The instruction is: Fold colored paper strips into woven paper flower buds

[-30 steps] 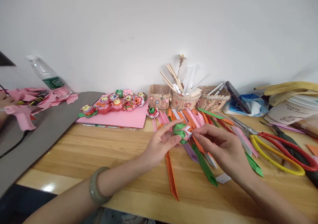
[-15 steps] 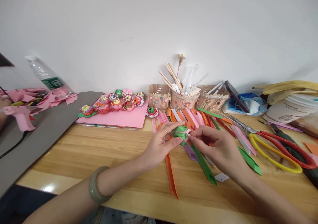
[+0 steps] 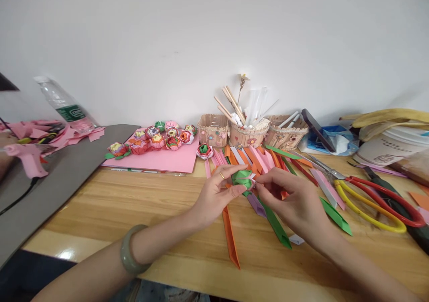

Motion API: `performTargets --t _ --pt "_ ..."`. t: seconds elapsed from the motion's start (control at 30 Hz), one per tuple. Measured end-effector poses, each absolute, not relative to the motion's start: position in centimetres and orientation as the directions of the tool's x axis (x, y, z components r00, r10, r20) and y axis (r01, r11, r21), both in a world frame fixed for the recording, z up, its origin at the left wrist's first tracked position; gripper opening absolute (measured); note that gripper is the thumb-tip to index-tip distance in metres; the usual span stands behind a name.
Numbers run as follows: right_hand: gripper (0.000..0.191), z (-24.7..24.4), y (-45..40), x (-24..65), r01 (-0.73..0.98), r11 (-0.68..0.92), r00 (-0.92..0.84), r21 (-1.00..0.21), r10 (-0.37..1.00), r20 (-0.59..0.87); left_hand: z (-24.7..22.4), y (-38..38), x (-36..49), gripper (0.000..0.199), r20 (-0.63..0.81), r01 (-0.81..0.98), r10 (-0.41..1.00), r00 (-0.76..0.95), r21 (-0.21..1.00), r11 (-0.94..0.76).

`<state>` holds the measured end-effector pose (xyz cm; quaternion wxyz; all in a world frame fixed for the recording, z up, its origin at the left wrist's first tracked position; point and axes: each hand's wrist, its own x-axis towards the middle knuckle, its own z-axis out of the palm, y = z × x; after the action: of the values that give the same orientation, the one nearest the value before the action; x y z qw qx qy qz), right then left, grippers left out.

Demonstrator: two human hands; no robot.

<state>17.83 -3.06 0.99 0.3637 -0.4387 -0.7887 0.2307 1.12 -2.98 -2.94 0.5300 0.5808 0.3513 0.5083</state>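
Between my two hands is a green paper flower (image 3: 240,178) with a white and pinkish tip on its right side. My left hand (image 3: 219,190) grips it between thumb and fingers. My right hand (image 3: 288,192) pinches the pale tip with thumb and forefinger; its other fingers are curled. Under and behind the hands lie folded paper strips, among them an orange strip (image 3: 231,239), a green strip (image 3: 277,228) and a purple strip (image 3: 257,205). Just beyond, a finished paper flower (image 3: 204,151) rests on the table.
Several paper flowers (image 3: 173,140) sit on pink paper (image 3: 161,162) at left. Decorated baskets (image 3: 250,136) line the wall. Large scissors (image 3: 372,203) lie at right, near a white tub (image 3: 390,145). A pink glue gun (image 3: 30,159) and a bottle (image 3: 65,105) are far left.
Very little differs. Both hands keep hold of the green paper flower, and my right hand has shifted slightly at its pale tip. The view has moved a touch.
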Motion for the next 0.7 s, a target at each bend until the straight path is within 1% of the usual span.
performTargets --t 0.07,0.1,0.13,0.2,0.27,0.33,0.4,0.5,0.7 --pt "0.011 0.8 -3.2 17.8 0.544 0.557 -0.332 -0.628 0.830 0.449 -3.0 -3.0 1.1 0.037 0.242 -0.100 0.946 0.217 0.969 -0.225" --pt "0.011 0.9 -3.2 17.7 0.536 0.560 -0.324 -0.632 0.828 0.458 -3.0 -3.0 1.1 0.037 0.256 -0.092 0.943 0.212 0.966 -0.242" --pt "0.011 1.0 -3.2 17.8 0.514 0.543 -0.321 -0.664 0.839 0.439 -3.0 -3.0 1.1 0.037 0.270 -0.090 0.940 0.209 0.962 -0.257" --pt "0.013 1.3 -3.0 18.0 0.444 0.464 -0.330 -0.767 0.880 0.341 -3.0 -3.0 1.1 0.037 0.286 -0.098 0.935 0.208 0.957 -0.271" --pt "0.018 1.5 -2.6 18.3 0.367 0.332 -0.378 -0.869 0.907 0.187 -3.0 -3.0 1.1 0.038 0.285 -0.112 0.934 0.215 0.957 -0.266" --pt "0.025 1.5 -2.1 18.8 0.325 0.218 -0.428 -0.920 0.902 0.062 -3.0 -3.0 1.0 0.038 0.275 -0.124 0.935 0.225 0.960 -0.253" --pt "0.029 1.2 -1.6 19.3 0.305 0.172 -0.474 -0.937 0.880 0.008 -2.9 -3.0 1.1 0.038 0.266 -0.141 0.936 0.229 0.961 -0.239" --pt "0.031 0.9 -1.3 19.6 0.312 0.178 -0.502 -0.933 0.865 -0.003 -2.8 -2.9 1.1 0.036 0.242 -0.184 0.944 0.225 0.962 -0.203" --pt "0.030 1.4 -1.8 19.0 0.351 0.214 -0.472 -0.912 0.881 0.025 -2.6 -3.0 1.2 0.034 0.199 -0.249 0.948 0.248 0.959 -0.137"
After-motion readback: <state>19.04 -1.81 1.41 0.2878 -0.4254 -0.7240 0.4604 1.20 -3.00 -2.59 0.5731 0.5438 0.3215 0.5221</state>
